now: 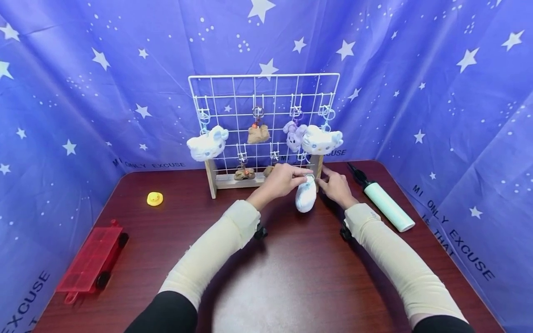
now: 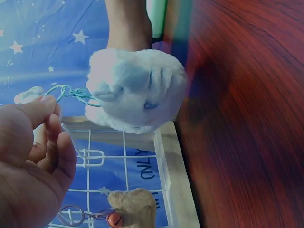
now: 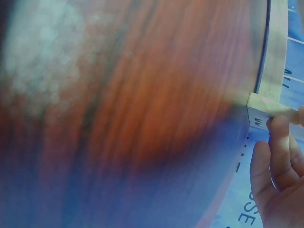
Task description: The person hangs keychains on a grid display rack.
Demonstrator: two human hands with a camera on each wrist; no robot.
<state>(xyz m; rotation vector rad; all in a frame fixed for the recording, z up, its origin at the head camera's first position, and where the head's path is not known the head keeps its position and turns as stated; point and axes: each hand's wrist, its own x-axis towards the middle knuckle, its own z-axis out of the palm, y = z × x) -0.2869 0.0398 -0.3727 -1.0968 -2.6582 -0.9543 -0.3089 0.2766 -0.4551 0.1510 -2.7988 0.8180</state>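
Observation:
My left hand (image 1: 283, 180) pinches the blue key ring (image 2: 59, 91) of a white plush keychain (image 2: 142, 88). The plush (image 1: 306, 196) hangs in front of the lower right part of a white wire grid rack (image 1: 275, 104). Beside it, my right hand (image 1: 336, 187) grips the rack's right wooden post (image 3: 270, 107) near the bottom between thumb and fingers. Higher on the grid hang two white cat-face plush keychains, one at left (image 1: 207, 144) and one at right (image 1: 321, 140), with a purple plush (image 1: 294, 135) next to the right one.
Brown plush keychains hang mid-grid (image 1: 258, 134) and low (image 1: 244, 174); another is partly behind my left hand. A yellow rubber duck (image 1: 155, 199) and a red wheeled cart (image 1: 91, 259) are at left. A pale green hand pump (image 1: 389, 206) lies at right.

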